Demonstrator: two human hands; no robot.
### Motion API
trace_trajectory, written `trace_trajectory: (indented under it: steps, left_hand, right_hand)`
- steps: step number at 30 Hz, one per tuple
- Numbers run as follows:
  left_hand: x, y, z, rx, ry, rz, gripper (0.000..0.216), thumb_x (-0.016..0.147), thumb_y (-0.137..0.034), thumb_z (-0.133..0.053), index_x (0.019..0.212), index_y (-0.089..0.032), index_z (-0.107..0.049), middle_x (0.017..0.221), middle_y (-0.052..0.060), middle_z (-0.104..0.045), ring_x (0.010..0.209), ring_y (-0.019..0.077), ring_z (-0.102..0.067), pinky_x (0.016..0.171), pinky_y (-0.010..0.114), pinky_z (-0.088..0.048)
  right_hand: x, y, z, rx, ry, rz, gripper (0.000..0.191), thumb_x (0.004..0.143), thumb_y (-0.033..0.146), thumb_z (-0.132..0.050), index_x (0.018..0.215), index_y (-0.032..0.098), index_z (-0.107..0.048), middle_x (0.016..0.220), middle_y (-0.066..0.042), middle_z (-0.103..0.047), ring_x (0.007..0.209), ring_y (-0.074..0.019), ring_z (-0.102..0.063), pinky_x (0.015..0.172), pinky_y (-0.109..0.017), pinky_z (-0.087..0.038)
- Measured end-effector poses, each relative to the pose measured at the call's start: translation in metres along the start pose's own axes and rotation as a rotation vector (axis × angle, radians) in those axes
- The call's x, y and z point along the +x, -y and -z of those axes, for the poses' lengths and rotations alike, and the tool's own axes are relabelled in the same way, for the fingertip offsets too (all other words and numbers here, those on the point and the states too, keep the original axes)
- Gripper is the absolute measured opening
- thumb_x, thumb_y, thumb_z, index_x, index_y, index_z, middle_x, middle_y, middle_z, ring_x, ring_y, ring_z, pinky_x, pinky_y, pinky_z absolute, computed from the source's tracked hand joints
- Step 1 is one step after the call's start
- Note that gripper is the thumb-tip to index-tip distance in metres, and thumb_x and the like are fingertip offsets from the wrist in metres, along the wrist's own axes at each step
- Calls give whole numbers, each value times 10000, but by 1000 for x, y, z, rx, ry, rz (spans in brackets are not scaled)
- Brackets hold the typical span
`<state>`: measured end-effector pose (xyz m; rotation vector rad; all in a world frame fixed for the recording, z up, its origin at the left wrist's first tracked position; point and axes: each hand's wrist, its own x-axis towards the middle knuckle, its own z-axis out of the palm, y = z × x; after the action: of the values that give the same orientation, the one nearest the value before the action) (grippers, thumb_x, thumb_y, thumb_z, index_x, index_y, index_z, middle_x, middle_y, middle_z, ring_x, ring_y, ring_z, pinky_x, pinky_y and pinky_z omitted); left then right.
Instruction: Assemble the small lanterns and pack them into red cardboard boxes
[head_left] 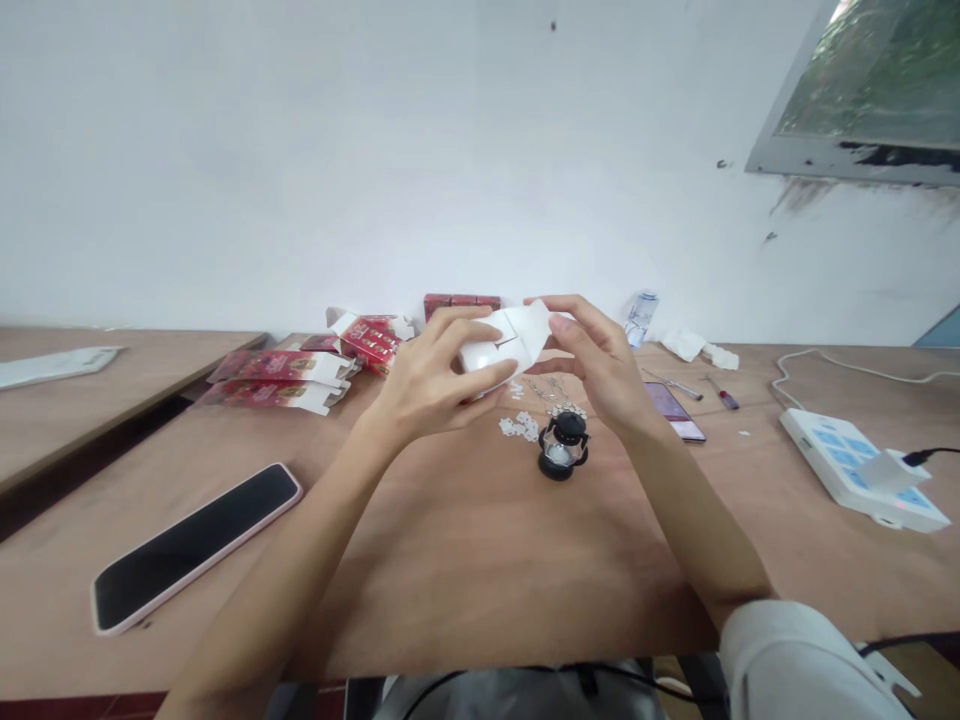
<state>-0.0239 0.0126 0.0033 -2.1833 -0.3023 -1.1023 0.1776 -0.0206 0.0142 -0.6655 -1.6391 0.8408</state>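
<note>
Above the middle of the table, my left hand (435,372) grips a small white box (532,332) with its fingers and thumb. The box lies tilted, with a flap at its right end. My right hand (604,365) has thumb and fingers closed on that flap. Below the hands a small black lantern (564,428) stands upright on the table. Small white pieces (520,428) lie to its left, and thin metal wire parts (551,388) lie behind it, partly covered by my right hand.
Red printed cartons (371,342) lie at the back left, with flattened ones (277,380) nearby. A black-screened phone (196,545) is at the left. On the right are another phone (675,408), a screwdriver (723,396), a bottle (641,318), crumpled tissue (686,344) and a power strip (832,455).
</note>
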Motion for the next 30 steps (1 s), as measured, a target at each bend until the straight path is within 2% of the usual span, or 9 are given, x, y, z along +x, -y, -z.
trace_trajectory:
  steps: [6, 11, 13, 18, 21, 26, 30]
  left_hand:
    - [3, -5, -2, 99, 2, -34, 198, 785, -279, -635, 971, -303, -571, 1043, 42, -579, 1098, 245, -526, 709, 331, -518]
    - [3, -10, -4, 105, -8, -56, 107, 799, -250, -619, 896, -286, -590, 1044, 34, -580, 1101, 230, -538, 742, 319, -507]
    - [4, -13, -5, 96, -14, -19, 97, 808, -261, -612, 899, -283, -588, 1035, 26, -592, 1097, 218, -548, 745, 309, -508]
    - [8, -22, -8, 35, -35, 192, 162, 814, -302, -604, 963, -259, -559, 988, 21, -635, 1009, 192, -614, 725, 304, -533]
    - [10, -25, -8, 2, -68, 194, 201, 801, -288, -618, 977, -235, -534, 951, 21, -654, 992, 188, -632, 715, 293, -547]
    - [11, -25, -8, -22, -80, 244, 256, 802, -314, -611, 1008, -198, -514, 1008, 53, -645, 961, 186, -644, 722, 300, -559]
    - [8, -22, -10, 12, -50, 156, 201, 815, -290, -595, 996, -230, -531, 989, 35, -638, 1016, 203, -616, 735, 310, -545]
  right_hand:
    - [-2, 3, -2, -36, 53, 20, 318, 778, 482, -617, 1004, 258, -612, 1099, -29, -597, 973, -167, -585, 766, -320, -546]
    - [-3, 2, -3, -78, 38, 51, 300, 739, 421, -672, 982, 253, -619, 1074, -21, -604, 926, -171, -599, 801, -353, -532]
    - [-4, 3, -2, -99, 13, 64, 266, 730, 408, -679, 931, 248, -613, 1028, -12, -605, 924, -171, -595, 805, -355, -529]
    - [-4, 4, 0, -122, -8, 76, 189, 735, 316, -666, 890, 245, -584, 973, -1, -593, 953, -165, -569, 809, -339, -515]
    - [-4, 5, 1, -112, -8, 77, 177, 732, 272, -663, 886, 241, -581, 969, 0, -590, 942, -155, -566, 811, -324, -507]
    - [-4, 5, 2, -120, -10, 30, 223, 727, 327, -679, 906, 237, -581, 977, -11, -599, 834, -140, -584, 782, -328, -518]
    - [-4, 5, 2, -109, -8, 17, 256, 712, 360, -696, 906, 236, -584, 990, -12, -603, 788, -129, -586, 772, -333, -517]
